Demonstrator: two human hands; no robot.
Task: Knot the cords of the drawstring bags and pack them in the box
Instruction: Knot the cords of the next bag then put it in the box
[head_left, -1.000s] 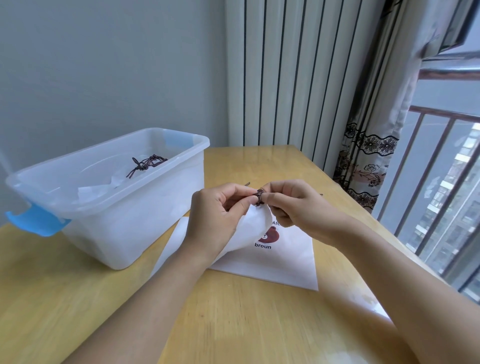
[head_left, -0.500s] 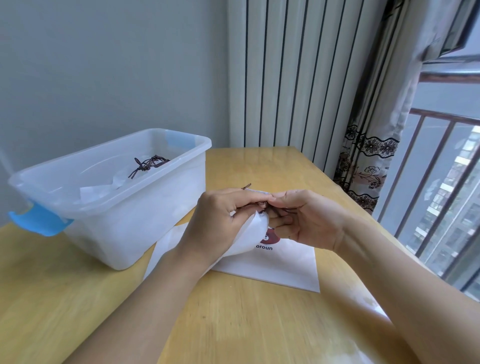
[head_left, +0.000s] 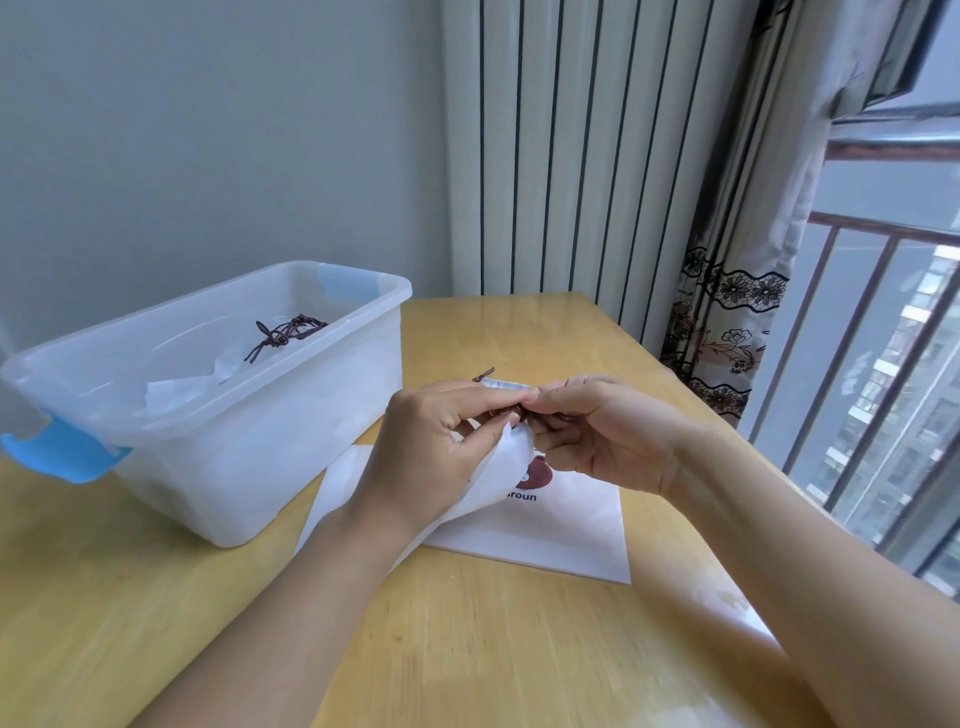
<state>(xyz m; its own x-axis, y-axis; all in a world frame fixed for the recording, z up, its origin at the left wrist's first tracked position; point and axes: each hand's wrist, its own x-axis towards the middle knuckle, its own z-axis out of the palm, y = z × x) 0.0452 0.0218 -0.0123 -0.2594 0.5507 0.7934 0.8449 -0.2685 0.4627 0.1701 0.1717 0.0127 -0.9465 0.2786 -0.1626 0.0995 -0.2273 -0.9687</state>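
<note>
Both hands are up over the middle of the wooden counter (head_left: 467, 649), working the top edge of a white drawstring bag (head_left: 545, 525) that's half lifted off it. The left hand (head_left: 441, 441) pinches the bag's folded-up top, fingers curled tight, and the right hand (head_left: 608, 436) at 3 o'clock from it has its fingers curled round the dark brown cord (head_left: 540, 420). The clear plastic box (head_left: 218, 395) sits at about 10 o'clock, already holding white bags with knotted cords (head_left: 285, 335).
</note>
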